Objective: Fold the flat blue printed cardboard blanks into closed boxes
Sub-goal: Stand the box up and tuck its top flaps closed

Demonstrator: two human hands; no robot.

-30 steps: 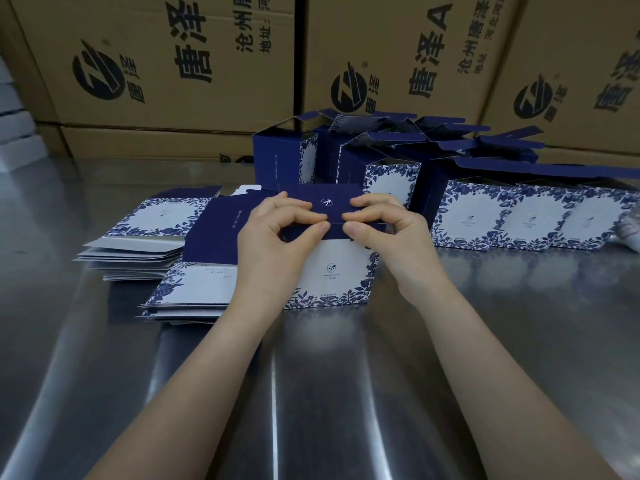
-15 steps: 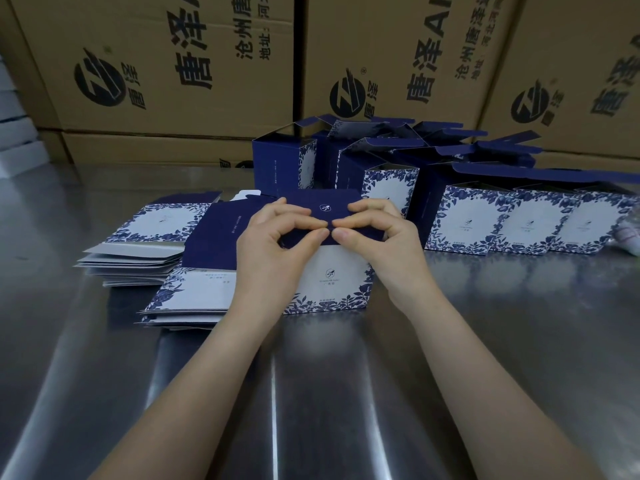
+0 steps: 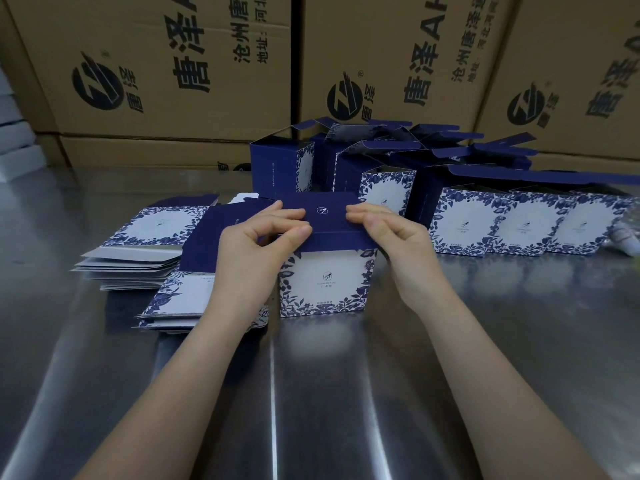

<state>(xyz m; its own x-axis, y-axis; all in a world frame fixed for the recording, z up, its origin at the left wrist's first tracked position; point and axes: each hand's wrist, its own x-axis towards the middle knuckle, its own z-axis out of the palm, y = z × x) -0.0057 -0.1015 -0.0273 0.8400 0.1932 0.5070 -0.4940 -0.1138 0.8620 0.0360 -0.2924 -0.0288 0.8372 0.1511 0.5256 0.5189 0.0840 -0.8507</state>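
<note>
A blue box (image 3: 323,284) with a white floral front stands upright on the steel table, its dark blue lid flap folded over the top. My left hand (image 3: 258,244) pinches the lid's front edge on the left, thumb under and fingers on top. My right hand (image 3: 391,237) pinches the same edge on the right. Two stacks of flat blanks lie at the left, the nearer stack (image 3: 180,299) partly under my left wrist, the farther stack (image 3: 138,251) behind it.
Several folded boxes with open lids (image 3: 485,226) stand behind and to the right. Large brown shipping cartons (image 3: 207,81) wall off the back. The reflective steel table (image 3: 329,393) spreads toward me. A white object (image 3: 628,237) pokes in at the right edge.
My hands have slid apart along the lid's front edge, from meeting at the middle toward the box's two corners. The lid flap now lies flatter over the top.
</note>
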